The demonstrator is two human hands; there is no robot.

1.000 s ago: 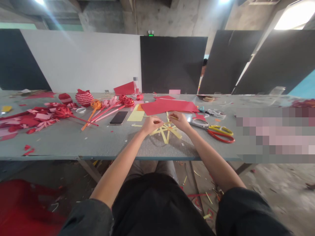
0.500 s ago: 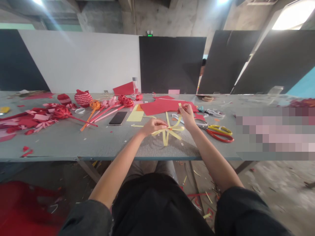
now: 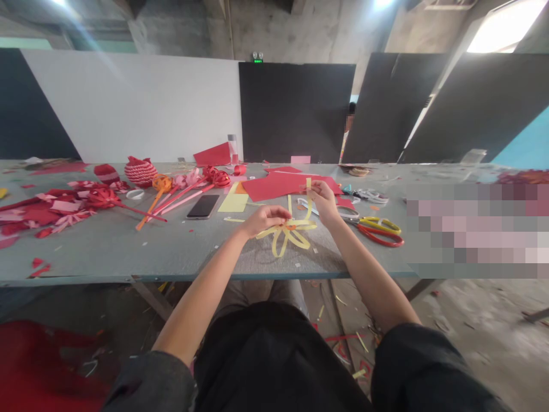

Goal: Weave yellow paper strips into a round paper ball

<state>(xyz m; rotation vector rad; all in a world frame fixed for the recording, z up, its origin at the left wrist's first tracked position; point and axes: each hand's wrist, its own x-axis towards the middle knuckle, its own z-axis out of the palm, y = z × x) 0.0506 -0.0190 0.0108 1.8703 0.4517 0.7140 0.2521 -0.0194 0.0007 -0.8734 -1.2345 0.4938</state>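
A star of crossed yellow paper strips [image 3: 288, 234] lies on the grey table [image 3: 180, 252] just in front of me. My left hand [image 3: 265, 218] presses down on the centre of the strips with its fingers curled. My right hand [image 3: 322, 199] pinches the end of one yellow strip and holds it lifted above the table, bent upward from the star. Red-and-yellow handled scissors [image 3: 376, 230] lie just right of my right hand.
Red paper sheets [image 3: 283, 184] and a yellow sheet [image 3: 234, 202] lie behind the strips. A black phone [image 3: 202, 206] sits to the left, beside red, pink and orange paper flowers [image 3: 171, 191] and red scraps [image 3: 43, 209]. A person stands far back. The table's right part is blurred.
My right hand has lifted one yellow strip up and away from the flat star. My left hand has shifted onto the star's centre. The strips now curl into loops.
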